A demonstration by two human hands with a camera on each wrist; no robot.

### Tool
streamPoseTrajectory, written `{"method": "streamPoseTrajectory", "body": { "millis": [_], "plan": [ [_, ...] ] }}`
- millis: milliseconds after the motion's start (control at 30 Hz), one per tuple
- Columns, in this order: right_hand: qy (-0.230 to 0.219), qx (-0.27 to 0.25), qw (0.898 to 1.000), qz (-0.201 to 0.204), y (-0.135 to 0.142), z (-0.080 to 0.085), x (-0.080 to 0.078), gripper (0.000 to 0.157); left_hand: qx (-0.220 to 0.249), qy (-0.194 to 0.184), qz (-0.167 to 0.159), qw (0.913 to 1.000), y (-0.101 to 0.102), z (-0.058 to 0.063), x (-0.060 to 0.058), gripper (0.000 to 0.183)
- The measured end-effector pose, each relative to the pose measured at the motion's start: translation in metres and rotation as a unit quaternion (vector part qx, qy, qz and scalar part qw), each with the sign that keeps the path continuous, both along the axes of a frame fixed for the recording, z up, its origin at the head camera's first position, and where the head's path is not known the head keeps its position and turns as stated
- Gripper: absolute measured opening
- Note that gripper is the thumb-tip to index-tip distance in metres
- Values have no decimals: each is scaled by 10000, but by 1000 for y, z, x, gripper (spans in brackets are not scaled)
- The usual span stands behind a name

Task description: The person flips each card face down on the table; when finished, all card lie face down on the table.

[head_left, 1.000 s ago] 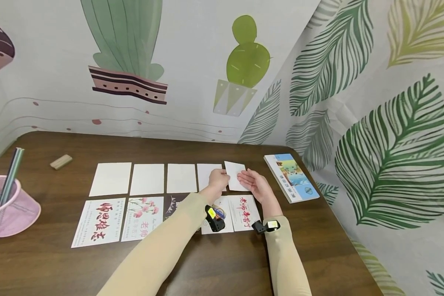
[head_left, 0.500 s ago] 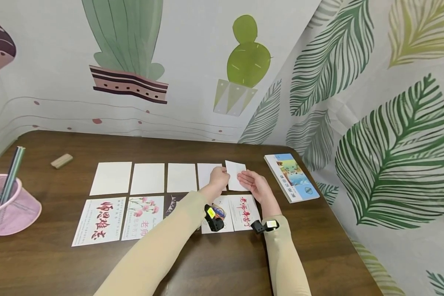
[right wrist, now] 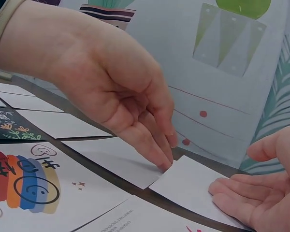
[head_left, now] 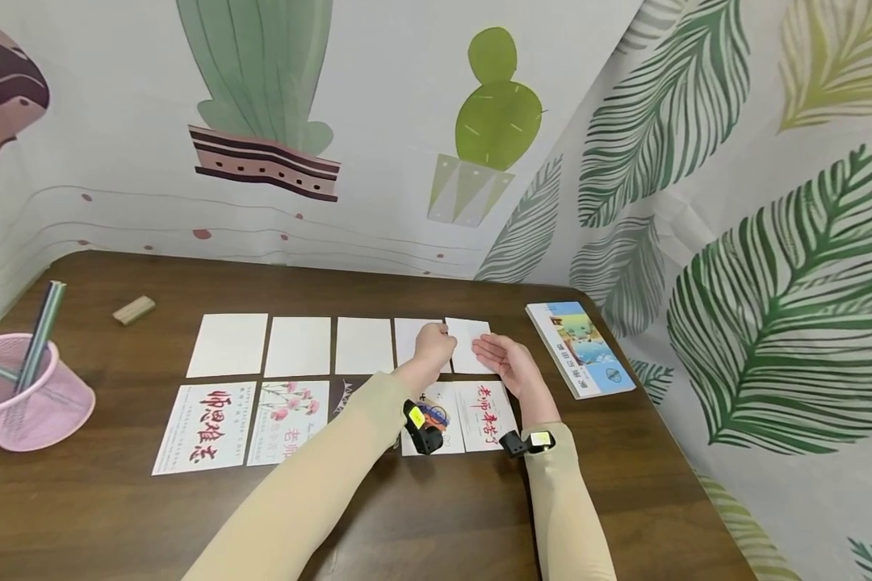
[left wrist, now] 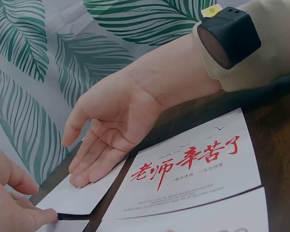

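Note:
Two rows of cards lie on the brown table. My left hand point(head_left: 434, 349) is at the left edge of the rightmost blank white card point(head_left: 462, 329), its fingertips point(right wrist: 165, 166) right at that edge. On the card's right side rest the straight fingers of my right hand point(head_left: 510, 360), palm turned inward. The card lies nearly flat between both hands. Beside it, partly behind the left hand, is another blank card point(head_left: 407, 332). Just below, a card with red lettering point(left wrist: 188, 169) lies face up, next to a card with a rainbow smiley point(right wrist: 29, 188).
Further left lie more blank cards point(head_left: 227, 345) above printed cards point(head_left: 203, 428); my left sleeve covers part of a dark one. A blue-covered booklet point(head_left: 580, 349) is at the right. A pink mesh pen holder point(head_left: 51, 411) and a small wooden block point(head_left: 134, 310) are on the left.
The rightmost blank card, tilted up at its far edge before, now lies flatter in line with its row. Both hands have stayed nearly in place; the head view has shifted slightly.

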State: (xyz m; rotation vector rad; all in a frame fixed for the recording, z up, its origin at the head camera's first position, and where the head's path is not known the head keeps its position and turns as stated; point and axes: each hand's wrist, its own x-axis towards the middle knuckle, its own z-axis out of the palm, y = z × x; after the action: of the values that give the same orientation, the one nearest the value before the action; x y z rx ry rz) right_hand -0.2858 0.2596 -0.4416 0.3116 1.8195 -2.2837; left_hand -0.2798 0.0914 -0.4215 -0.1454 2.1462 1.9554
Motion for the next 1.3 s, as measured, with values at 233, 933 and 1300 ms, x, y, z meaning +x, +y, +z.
{"method": "streamPoseTrajectory", "body": {
  "millis": [233,933,1300],
  "plan": [
    [-76,-80,9999,11,0,-2,1,44,54,42,25,10000,-6,-2,2,47],
    [449,340,9951,807,-81,19,20,41,755,242,-441,9959,-107,10,27,39],
    [296,412,9822,1811,-181,16,44,38,182,542,-537,9969,-206,11,46,43]
  ]
}}
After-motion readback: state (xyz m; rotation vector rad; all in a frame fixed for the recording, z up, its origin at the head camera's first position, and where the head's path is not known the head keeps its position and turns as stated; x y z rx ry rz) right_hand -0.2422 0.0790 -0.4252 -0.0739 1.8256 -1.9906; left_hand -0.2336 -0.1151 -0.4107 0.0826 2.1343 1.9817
